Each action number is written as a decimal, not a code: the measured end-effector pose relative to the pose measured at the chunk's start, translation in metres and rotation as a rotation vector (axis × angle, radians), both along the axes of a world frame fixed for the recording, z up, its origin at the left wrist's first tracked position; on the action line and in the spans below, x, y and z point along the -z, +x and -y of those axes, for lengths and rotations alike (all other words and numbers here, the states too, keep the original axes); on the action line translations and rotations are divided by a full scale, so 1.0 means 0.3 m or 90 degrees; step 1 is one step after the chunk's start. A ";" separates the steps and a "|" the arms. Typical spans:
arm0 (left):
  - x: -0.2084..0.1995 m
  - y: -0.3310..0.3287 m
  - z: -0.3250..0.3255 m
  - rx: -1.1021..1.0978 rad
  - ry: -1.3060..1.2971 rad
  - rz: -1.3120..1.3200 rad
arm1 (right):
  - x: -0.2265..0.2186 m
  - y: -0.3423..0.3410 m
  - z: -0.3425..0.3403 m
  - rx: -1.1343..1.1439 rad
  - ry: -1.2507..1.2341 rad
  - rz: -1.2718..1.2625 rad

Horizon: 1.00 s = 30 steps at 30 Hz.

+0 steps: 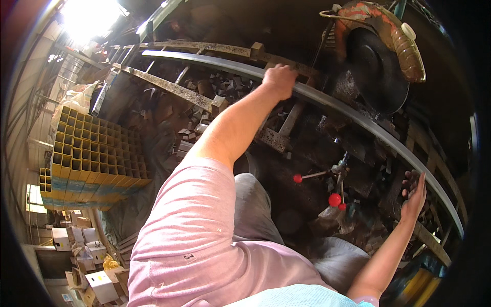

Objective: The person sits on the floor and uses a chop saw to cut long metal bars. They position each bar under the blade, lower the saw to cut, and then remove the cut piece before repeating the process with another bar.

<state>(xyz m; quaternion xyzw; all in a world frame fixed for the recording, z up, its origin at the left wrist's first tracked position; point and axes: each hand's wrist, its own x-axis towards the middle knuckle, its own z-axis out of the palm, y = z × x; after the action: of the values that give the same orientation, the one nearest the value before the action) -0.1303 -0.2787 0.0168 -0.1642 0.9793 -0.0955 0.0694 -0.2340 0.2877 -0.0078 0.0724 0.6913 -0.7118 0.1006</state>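
A long, straight grey metal bar (353, 113) runs across in front of me, curved by the lens, from the far left to the right side. My left hand (280, 82) is wrapped over it near the middle, fingers closed. Farther right, my right hand (414, 197) is beside the bar with its fingers apart; whether it touches the bar I cannot tell. Under the bar's left part is a ladder-like metal rack (169, 87). Just beyond the bar stands a cutting machine (376, 71) with a dark round guard and worn orange parts. A crank handle with red knobs (334, 199) sits between my hands.
A plastic bottle of brown liquid (409, 53) is fixed to the machine. Small metal offcuts (186, 140) lie scattered below the rack. Stacked yellow square tubes (92, 158) stand on the left, with cardboard boxes (102, 286) at the lower left. My knees are close to the crank.
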 end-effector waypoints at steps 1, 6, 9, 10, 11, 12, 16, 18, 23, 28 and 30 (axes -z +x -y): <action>-0.003 0.028 0.068 -0.019 -0.003 -0.009 | 0.004 -0.002 0.003 -0.002 -0.003 0.004; 0.058 0.149 0.394 -0.282 -0.120 -0.053 | -0.020 0.017 0.012 -0.019 0.013 0.012; 0.034 0.118 0.256 -0.161 -0.090 0.010 | -0.012 0.037 -0.005 -0.037 0.049 0.004; 0.025 0.084 0.175 -0.101 -0.084 0.025 | -0.002 0.026 -0.014 -0.042 0.053 -0.001; 0.025 0.061 0.099 -0.044 -0.079 0.039 | 0.000 0.013 -0.014 -0.051 0.058 -0.007; 0.049 0.042 0.063 -0.027 -0.072 0.006 | -0.010 0.012 0.001 -0.062 0.053 -0.011; 0.037 0.039 0.074 -0.073 -0.021 -0.028 | -0.029 0.043 0.027 -0.098 0.061 -0.019; 0.057 0.045 0.126 -0.081 -0.041 -0.043 | -0.027 0.062 0.028 -0.114 0.074 -0.022; 0.077 0.113 0.257 -0.144 -0.044 -0.048 | -0.031 0.115 0.038 -0.127 0.110 -0.023; 0.057 0.082 0.378 -0.139 -0.017 -0.081 | -0.053 0.166 0.025 -0.136 0.147 0.021; 0.022 0.060 0.475 -0.092 -0.006 -0.077 | -0.097 0.181 0.076 -0.110 0.166 0.041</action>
<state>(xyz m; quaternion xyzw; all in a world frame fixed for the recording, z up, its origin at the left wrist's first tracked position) -0.1124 -0.4211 0.0102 -0.2400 0.9669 -0.0852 0.0158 -0.1798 0.2650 0.0214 0.0482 0.7780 -0.6019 0.1734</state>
